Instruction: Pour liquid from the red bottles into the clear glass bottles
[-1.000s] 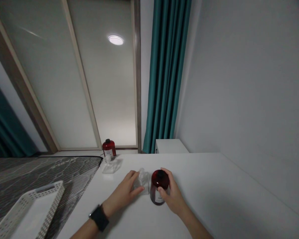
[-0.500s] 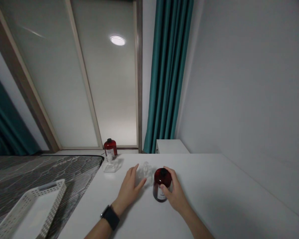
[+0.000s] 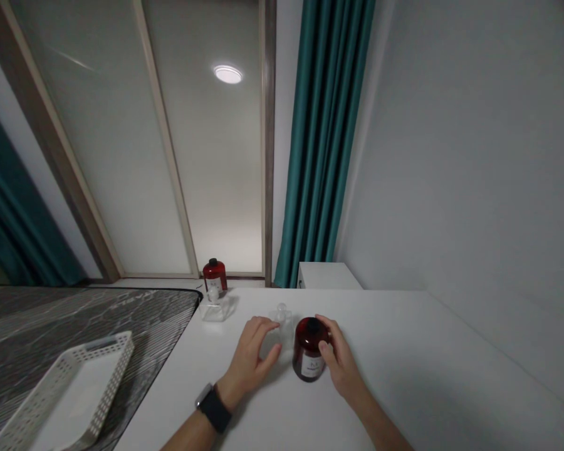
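Observation:
A dark red bottle [image 3: 309,347] with a black cap and a white label stands upright on the white table [image 3: 380,388]. My right hand [image 3: 342,362] is wrapped around its right side, thumb at the front and fingers behind. To the left, my left hand [image 3: 251,356] wears a black watch [image 3: 214,407]; its fingers are bent and apart from the thumb, with nothing held. Just beyond its fingertips is a clear glass-like piece [image 3: 282,316] with a round knob on top. Whether the left fingertips touch it I cannot tell.
Another red bottle [image 3: 215,274] stands at the table's far left corner, behind a clear knobbed piece [image 3: 215,309]. A white perforated basket [image 3: 106,382] lies on the grey patterned surface [image 3: 160,307] at left. Behind are a white cabinet [image 3: 329,274] and a green curtain [image 3: 326,144].
My left fingers have curled inward beside the clear piece. The bottle has turned so its label faces me more, and my right thumb has shifted to its right side. The view has moved slightly.

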### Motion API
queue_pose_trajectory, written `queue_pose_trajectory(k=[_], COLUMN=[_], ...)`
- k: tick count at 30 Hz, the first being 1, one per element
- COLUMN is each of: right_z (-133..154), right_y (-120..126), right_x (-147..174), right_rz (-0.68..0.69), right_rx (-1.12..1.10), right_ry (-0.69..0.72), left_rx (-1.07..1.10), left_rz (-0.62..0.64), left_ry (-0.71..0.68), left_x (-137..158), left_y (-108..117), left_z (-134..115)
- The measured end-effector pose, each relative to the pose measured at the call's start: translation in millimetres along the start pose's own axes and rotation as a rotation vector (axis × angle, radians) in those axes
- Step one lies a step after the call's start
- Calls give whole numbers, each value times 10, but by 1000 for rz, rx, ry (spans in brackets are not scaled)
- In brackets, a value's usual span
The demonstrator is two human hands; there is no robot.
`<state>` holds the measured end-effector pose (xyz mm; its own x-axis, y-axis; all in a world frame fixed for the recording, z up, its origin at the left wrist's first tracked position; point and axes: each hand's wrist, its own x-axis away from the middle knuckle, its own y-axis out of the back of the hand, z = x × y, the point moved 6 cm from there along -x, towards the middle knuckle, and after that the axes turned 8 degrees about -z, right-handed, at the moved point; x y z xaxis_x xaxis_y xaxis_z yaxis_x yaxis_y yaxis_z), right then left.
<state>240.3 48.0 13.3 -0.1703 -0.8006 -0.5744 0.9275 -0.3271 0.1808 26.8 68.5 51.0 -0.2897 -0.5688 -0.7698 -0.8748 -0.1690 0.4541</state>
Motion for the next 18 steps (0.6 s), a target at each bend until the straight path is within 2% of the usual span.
queue_pose_trajectory(k=[3, 6, 10, 18], right_z=[18, 42, 92, 282], right_y=[-28, -65, -119, -262], right_x=[14, 38, 77, 119], right_rz=[22, 42, 70, 140], right_rx=[-24, -65, -116, -166], right_ry=[-5, -28, -65, -65], left_rx=[10, 46, 146, 303], left_rz=[-14, 26, 100, 98], left_ry=[-43, -36, 46, 223], left_x=[-11, -15, 11, -5], left_y=[49, 32, -63, -106], left_z=[-89, -142, -158, -218])
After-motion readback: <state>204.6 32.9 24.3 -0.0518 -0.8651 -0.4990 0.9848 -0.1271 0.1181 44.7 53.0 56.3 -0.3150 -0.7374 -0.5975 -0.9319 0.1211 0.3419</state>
